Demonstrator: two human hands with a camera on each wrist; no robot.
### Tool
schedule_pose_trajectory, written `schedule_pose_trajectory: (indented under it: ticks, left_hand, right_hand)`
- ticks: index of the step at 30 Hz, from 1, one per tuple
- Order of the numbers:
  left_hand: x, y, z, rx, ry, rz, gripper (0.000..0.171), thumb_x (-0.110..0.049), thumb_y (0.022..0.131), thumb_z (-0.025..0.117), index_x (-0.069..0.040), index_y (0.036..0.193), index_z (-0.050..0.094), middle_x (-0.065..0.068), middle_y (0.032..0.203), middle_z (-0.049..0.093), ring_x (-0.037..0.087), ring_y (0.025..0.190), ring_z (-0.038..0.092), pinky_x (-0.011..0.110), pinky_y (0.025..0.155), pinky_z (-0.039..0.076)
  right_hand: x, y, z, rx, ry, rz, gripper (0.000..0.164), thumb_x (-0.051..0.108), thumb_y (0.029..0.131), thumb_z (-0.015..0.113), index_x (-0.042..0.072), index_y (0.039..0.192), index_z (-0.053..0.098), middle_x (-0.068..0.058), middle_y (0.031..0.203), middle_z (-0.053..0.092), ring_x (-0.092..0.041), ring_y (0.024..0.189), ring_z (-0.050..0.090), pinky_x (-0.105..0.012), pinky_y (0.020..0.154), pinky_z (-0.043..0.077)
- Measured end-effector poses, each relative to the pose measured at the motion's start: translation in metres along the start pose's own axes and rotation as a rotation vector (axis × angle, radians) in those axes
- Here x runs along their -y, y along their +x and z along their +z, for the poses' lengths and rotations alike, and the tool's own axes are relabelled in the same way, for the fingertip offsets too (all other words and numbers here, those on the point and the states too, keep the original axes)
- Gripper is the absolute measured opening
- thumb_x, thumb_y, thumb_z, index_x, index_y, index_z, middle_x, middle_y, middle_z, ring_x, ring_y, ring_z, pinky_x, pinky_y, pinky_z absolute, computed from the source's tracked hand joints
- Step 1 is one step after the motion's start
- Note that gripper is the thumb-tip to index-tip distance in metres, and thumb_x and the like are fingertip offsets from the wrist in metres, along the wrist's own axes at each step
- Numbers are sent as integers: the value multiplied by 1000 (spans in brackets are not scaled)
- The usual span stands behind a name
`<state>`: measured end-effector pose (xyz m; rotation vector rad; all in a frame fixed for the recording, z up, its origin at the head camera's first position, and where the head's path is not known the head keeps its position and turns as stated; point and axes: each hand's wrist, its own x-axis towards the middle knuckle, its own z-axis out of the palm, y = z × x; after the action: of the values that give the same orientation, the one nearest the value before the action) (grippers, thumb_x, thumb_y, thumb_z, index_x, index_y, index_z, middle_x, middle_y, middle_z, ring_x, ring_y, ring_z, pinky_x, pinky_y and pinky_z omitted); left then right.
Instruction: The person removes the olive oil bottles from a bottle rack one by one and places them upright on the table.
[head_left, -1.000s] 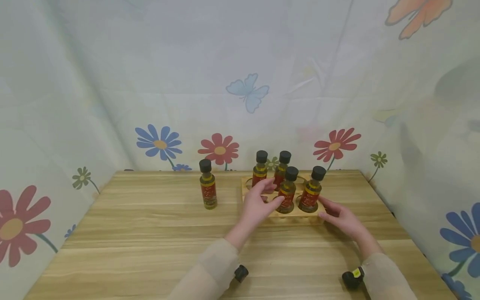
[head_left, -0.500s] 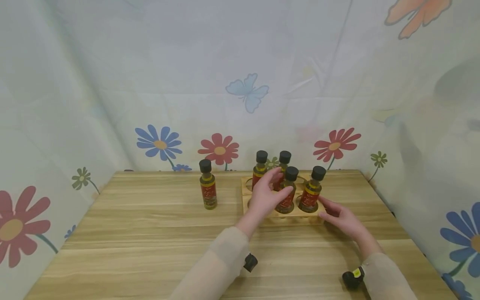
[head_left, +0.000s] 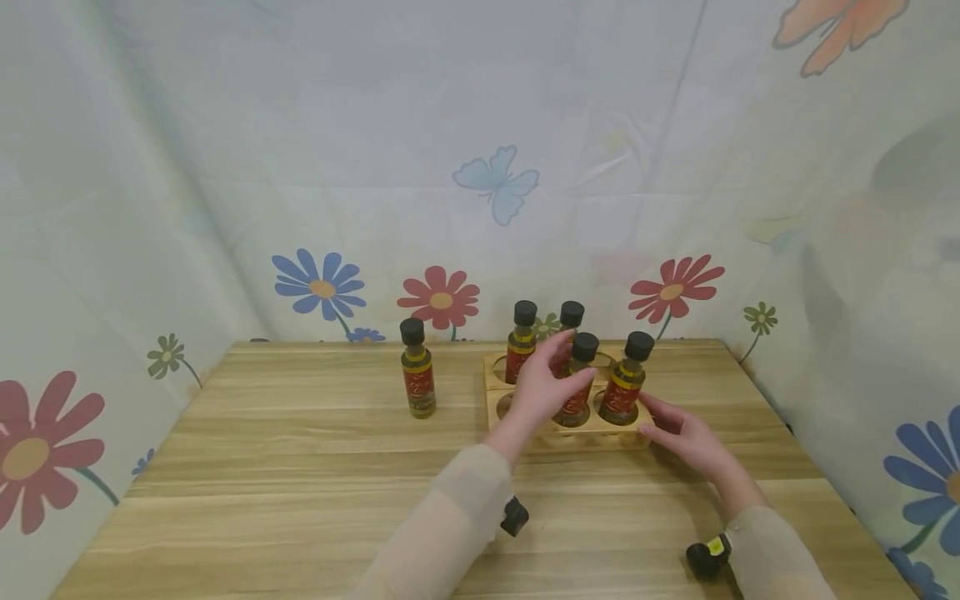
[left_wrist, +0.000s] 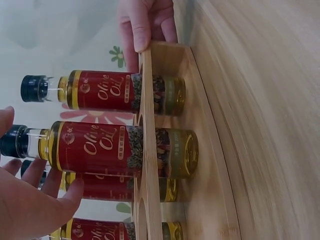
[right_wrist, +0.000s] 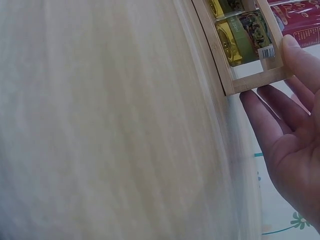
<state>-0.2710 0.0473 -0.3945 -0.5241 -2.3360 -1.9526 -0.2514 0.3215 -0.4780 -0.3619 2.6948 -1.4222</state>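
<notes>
Several olive oil bottles with black caps and red labels stand in a two-row wooden rack [head_left: 585, 432]. My left hand [head_left: 542, 385] reaches round the front middle bottle [head_left: 576, 403], thumb on its near side and fingers behind, spread rather than closed. In the left wrist view, the left fingers lie beside the neck of that bottle [left_wrist: 95, 147]. My right hand [head_left: 692, 443] holds the rack's right end, near the front right bottle [head_left: 622, 390]. The right wrist view has its thumb [right_wrist: 296, 52] on the rack's upper board and fingers against the end. The left hand partly hides a back bottle [head_left: 572, 315].
A lone olive oil bottle [head_left: 418, 385] stands upright on the wooden table [head_left: 300, 467], left of the rack. One more bottle [head_left: 521, 350] sits at the rack's back left. Behind the table hangs a flowered cloth [head_left: 375, 167].
My left hand has moved right and slightly away from me, further round the front middle bottle. The right hand, rack and bottles have stayed in place.
</notes>
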Motion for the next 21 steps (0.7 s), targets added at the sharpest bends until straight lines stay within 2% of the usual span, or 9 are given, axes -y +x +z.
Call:
schedule_pose_trajectory:
  ticks: [4, 11, 21]
  left_hand:
    - [1, 2, 3, -4, 30, 2, 63, -29, 87, 79, -28, 144, 52, 2, 136, 59, 19, 124, 55, 37, 101, 47]
    - [0, 4, 5, -15, 29, 2, 59, -28, 89, 77, -30, 143, 54, 1, 136, 58, 20, 123, 55, 37, 101, 46]
    - [-1, 4, 2, -44, -49, 40, 48, -19, 89, 77, -25, 134, 63, -1, 114, 69, 14, 106, 64, 32, 91, 52]
  right_hand:
    - [0, 0, 0, -1, -5, 2, 64, 27, 99, 62, 2, 152, 36, -21, 155, 33, -44, 139, 33, -57, 109, 30]
    - [1, 0, 0, 0, 2, 0, 65, 29, 99, 63, 2, 152, 36, -21, 155, 33, -45, 139, 33, -57, 109, 30]
    - [4, -1, -1, 1, -23, -17, 65, 29, 99, 63, -1, 151, 36, -23, 154, 34, -44, 138, 35, -57, 109, 31]
